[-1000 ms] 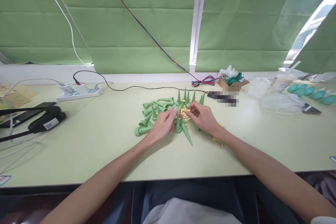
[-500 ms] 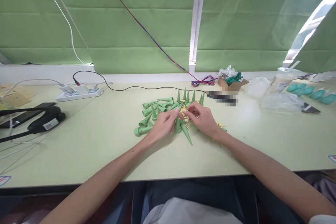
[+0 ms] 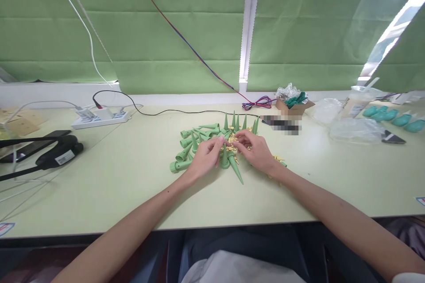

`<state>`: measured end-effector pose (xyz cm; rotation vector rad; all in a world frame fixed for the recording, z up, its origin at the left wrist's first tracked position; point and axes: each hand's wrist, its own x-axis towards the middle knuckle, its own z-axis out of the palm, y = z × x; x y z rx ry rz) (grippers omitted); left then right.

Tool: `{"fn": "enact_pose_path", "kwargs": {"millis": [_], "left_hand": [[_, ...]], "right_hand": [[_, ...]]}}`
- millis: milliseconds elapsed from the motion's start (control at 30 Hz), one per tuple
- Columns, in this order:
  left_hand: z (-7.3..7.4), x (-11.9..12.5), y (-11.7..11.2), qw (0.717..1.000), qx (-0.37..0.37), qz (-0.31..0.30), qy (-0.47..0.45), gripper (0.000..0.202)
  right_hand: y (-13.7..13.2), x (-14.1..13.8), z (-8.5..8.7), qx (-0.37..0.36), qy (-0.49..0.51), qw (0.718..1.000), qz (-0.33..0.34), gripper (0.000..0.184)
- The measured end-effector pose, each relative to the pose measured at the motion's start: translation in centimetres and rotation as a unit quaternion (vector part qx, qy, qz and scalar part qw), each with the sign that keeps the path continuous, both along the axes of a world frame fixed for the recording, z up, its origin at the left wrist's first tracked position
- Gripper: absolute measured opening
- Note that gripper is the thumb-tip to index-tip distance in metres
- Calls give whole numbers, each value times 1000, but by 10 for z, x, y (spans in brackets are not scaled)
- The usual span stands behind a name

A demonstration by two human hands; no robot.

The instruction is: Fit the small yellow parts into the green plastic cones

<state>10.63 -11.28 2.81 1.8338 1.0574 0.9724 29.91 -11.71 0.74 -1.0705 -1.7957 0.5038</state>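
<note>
A heap of green plastic cones (image 3: 195, 138) lies at the middle of the pale table (image 3: 133, 185), some standing point up, some on their sides. Small yellow pieces (image 3: 232, 143) are scattered among them. My left hand (image 3: 205, 157) rests on the heap with its fingers curled, thumb and forefinger pinched together beside an upright cone (image 3: 225, 158). My right hand (image 3: 256, 150) faces it, fingers bent, its fingertips touching the left hand's over the yellow pieces. What the fingertips hold is too small to make out.
A white power strip (image 3: 99, 117) with cables lies at the back left, a black device (image 3: 58, 152) at the left edge. At the back right are a small cardboard box (image 3: 294, 105), clear plastic bags (image 3: 355, 129), a bottle (image 3: 357, 101) and teal parts (image 3: 395, 117). Green blinds hang behind.
My two hands have drawn slightly closer, so that their fingertips now meet over the yellow pieces. The cones have not moved.
</note>
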Motion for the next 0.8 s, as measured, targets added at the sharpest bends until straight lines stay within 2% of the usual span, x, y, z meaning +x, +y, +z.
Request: {"fn": "enact_pose_path", "kwargs": {"millis": [167, 333, 800], "left_hand": [[1, 2, 2, 1000, -8, 16, -25, 39], [-1, 2, 5, 998, -3, 30, -50, 25], [-3, 2, 6, 998, 2, 34, -44, 23]], "right_hand": [[-1, -1, 1, 23, -32, 999, -3, 16], [0, -2, -1, 37, -17, 999, -4, 17], [-4, -5, 3, 32, -28, 999, 14, 16]]}}
